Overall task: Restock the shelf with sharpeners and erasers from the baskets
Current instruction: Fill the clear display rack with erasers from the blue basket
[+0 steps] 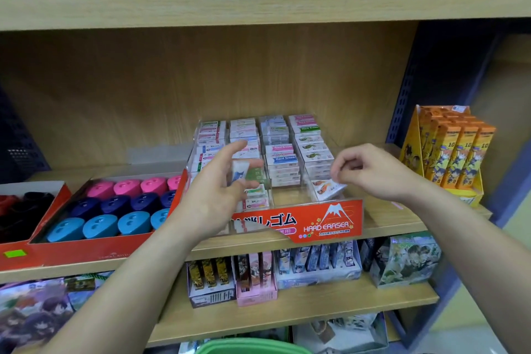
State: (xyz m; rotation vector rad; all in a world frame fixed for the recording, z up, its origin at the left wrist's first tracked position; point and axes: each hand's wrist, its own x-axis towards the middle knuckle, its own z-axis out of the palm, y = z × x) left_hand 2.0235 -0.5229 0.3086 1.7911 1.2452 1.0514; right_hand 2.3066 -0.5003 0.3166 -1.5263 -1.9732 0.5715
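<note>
Head view: at the front edge of the shelf (pixel 385 224), the eraser tray (pixel 321 223) is part-filled. Stacked erasers (pixel 240 172) are gripped in the left hand (pixel 212 198); slippage is possible. A tilted eraser (pixel 327 190), pinched by the right hand (pixel 373 172), could be lodged askew in the front-right compartment.

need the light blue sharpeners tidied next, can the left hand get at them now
Probably yes: the light blue sharpeners lie uncovered left of the left hand, though it grips an eraser.

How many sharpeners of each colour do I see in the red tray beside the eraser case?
Pink sharpeners: 4
Dark blue sharpeners: 4
Light blue sharpeners: 4
Total: 12 visible
</note>
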